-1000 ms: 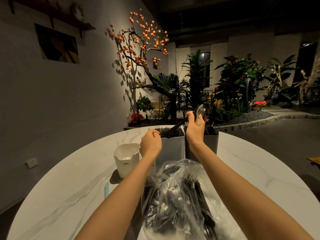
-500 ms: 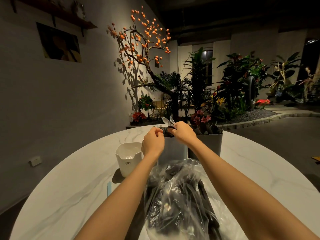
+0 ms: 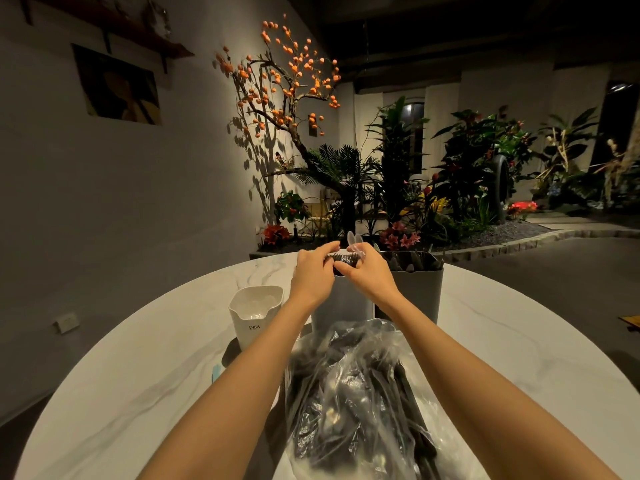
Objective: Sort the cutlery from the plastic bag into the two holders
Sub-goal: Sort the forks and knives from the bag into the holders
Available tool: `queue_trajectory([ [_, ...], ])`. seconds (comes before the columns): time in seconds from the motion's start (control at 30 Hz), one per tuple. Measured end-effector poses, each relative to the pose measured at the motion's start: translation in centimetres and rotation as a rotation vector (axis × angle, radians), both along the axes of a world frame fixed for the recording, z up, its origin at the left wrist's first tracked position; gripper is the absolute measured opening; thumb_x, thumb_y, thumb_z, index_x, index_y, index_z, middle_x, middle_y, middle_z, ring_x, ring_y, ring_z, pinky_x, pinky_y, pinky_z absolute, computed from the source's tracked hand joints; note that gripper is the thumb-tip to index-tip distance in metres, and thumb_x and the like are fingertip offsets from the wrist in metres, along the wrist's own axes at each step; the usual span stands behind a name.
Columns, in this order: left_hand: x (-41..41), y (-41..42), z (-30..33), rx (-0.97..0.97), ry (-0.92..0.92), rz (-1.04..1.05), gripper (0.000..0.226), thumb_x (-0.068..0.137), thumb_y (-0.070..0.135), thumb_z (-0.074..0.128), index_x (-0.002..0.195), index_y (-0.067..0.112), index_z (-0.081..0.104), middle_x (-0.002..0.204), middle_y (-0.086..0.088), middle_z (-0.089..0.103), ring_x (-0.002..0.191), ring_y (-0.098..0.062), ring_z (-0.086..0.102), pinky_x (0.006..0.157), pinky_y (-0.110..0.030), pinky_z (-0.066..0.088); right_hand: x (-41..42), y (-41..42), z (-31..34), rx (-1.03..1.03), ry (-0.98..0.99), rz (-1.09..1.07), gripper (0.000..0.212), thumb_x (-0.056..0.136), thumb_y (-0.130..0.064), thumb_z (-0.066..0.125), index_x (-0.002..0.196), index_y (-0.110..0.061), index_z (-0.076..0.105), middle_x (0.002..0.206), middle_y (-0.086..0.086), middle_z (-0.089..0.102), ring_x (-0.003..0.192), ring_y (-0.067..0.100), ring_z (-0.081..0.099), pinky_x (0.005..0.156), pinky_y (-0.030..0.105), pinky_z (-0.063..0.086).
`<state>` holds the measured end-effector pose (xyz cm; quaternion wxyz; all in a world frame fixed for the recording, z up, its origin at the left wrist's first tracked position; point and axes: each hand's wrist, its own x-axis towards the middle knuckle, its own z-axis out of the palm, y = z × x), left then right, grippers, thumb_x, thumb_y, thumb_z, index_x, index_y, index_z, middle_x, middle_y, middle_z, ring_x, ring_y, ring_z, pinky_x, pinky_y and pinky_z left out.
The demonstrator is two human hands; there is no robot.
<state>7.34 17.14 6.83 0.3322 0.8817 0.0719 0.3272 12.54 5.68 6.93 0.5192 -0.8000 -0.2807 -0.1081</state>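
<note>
A clear plastic bag (image 3: 360, 403) full of black cutlery lies on the table in front of me. Behind it stand two grey holders: the left holder (image 3: 341, 306) and the right holder (image 3: 415, 289), which has dark cutlery sticking up. Both hands meet over the left holder's top. My left hand (image 3: 313, 271) and my right hand (image 3: 367, 271) together hold a bunch of black cutlery (image 3: 343, 259) there, with pale transparent tips rising above my right fingers. The holder's inside is hidden behind my hands.
A white cup (image 3: 254, 315) marked CRBW stands left of the holders on the round white marble table (image 3: 138, 375). A small blue item (image 3: 216, 372) lies near my left forearm. Plants and an orange-fruited tree stand beyond the table's far edge.
My right hand, raised over the right holder with a utensil a second ago, has come down and left to join my left hand at the left holder's top.
</note>
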Motion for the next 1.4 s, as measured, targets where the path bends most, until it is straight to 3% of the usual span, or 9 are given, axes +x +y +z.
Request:
queue_trajectory([
  [0.17,-1.6,-0.8,-1.6,0.311,0.151,0.113,0.026,0.102,0.019,0.027,0.116,0.034,0.044,0.122,0.000,0.052,0.124,-0.026,0.029,0.096,-0.043,0.018,-0.2,-0.1,-0.2,0.112,0.054,0.042,0.029,0.089,-0.020,0.062,0.113,-0.008,0.050,0.075,-0.006,0.049,0.065,0.008,0.044,0.059,0.025,0.035],
  [0.3,-1.4,-1.1,-1.4,0.345,0.232,0.113,0.047,0.100,0.018,0.029,0.145,0.031,0.026,0.156,0.003,0.023,0.139,-0.025,0.014,0.108,-0.050,0.010,-0.7,-0.1,-0.2,0.091,0.062,0.057,0.017,0.092,-0.021,0.055,0.104,-0.012,0.047,0.092,-0.001,0.053,0.083,0.016,0.050,0.072,0.031,0.039],
  [0.4,-1.7,-1.5,-0.5,0.173,-0.016,0.135,0.054,0.093,0.036,0.021,0.143,0.027,0.040,0.148,0.006,0.038,0.128,-0.018,0.028,0.100,-0.037,0.018,-0.9,-0.1,-0.2,-0.002,0.066,0.043,0.022,0.092,-0.024,0.053,0.111,-0.016,0.046,0.099,0.002,0.057,0.091,0.022,0.055,0.078,0.038,0.042],
  [0.5,-2.6,-2.2,0.4,-0.045,-0.183,-0.018,0.058,0.094,0.055,0.019,0.117,0.020,0.058,0.098,0.005,0.061,0.099,-0.018,0.053,0.083,-0.035,0.035,-1.2,0.0,-0.3,-0.075,0.066,0.040,0.026,0.092,-0.027,0.051,0.115,-0.018,0.046,0.103,0.002,0.059,0.097,0.024,0.057,0.086,0.043,0.046],
  [0.7,-2.9,-1.6,0.5,-0.180,-0.275,0.010,0.027,0.102,0.016,0.039,0.097,0.008,0.064,0.084,0.001,0.062,0.079,-0.019,0.060,0.074,-0.040,0.050,-2.3,0.9,-0.6,-0.004,0.075,0.207,0.013,0.100,-0.028,0.038,0.104,-0.021,0.049,0.095,-0.010,0.052,0.090,0.011,0.050,0.087,0.036,0.040],
  [0.87,-3.8,-0.4,0.1,-0.176,-0.163,0.110,0.029,0.102,0.016,0.041,0.093,0.012,0.068,0.063,0.005,0.058,0.062,-0.007,0.053,0.062,-0.025,0.043,-3.1,1.4,-0.9,0.130,0.054,0.257,0.027,0.105,-0.021,0.029,0.091,-0.014,0.051,0.078,0.003,0.052,0.079,0.017,0.049,0.080,0.036,0.041],
  [0.97,-4.2,-0.1,0.0,-0.235,-0.123,0.105,0.032,0.101,0.016,0.040,0.096,0.008,0.070,0.061,0.006,0.059,0.059,-0.003,0.054,0.058,-0.017,0.041,-3.3,1.9,-1.4,0.065,0.017,0.250,0.022,0.104,-0.023,0.036,0.097,-0.012,0.054,0.073,-0.001,0.057,0.071,0.014,0.052,0.071,0.031,0.042],
  [1.17,-4.5,0.4,-0.7,-0.305,-0.090,0.052,0.048,0.104,0.037,0.032,0.085,0.010,0.065,0.062,-0.002,0.061,0.062,-0.016,0.055,0.067,-0.033,0.048,-3.9,2.6,-1.6,0.033,0.093,0.265,0.020,0.101,-0.027,0.046,0.100,-0.010,0.058,0.067,0.000,0.061,0.056,0.008,0.053,0.054,0.021,0.039],
  [1.4,-5.1,2.2,-1.3,-0.311,-0.178,0.134,0.026,0.103,0.018,0.040,0.107,0.011,0.064,0.089,-0.003,0.062,0.069,-0.010,0.054,0.066,-0.023,0.045,-4.9,3.1,-1.7,0.036,0.337,0.406,0.027,0.104,-0.018,0.036,0.093,-0.008,0.059,0.064,0.006,0.058,0.042,0.006,0.048,0.042,0.016,0.039],
])
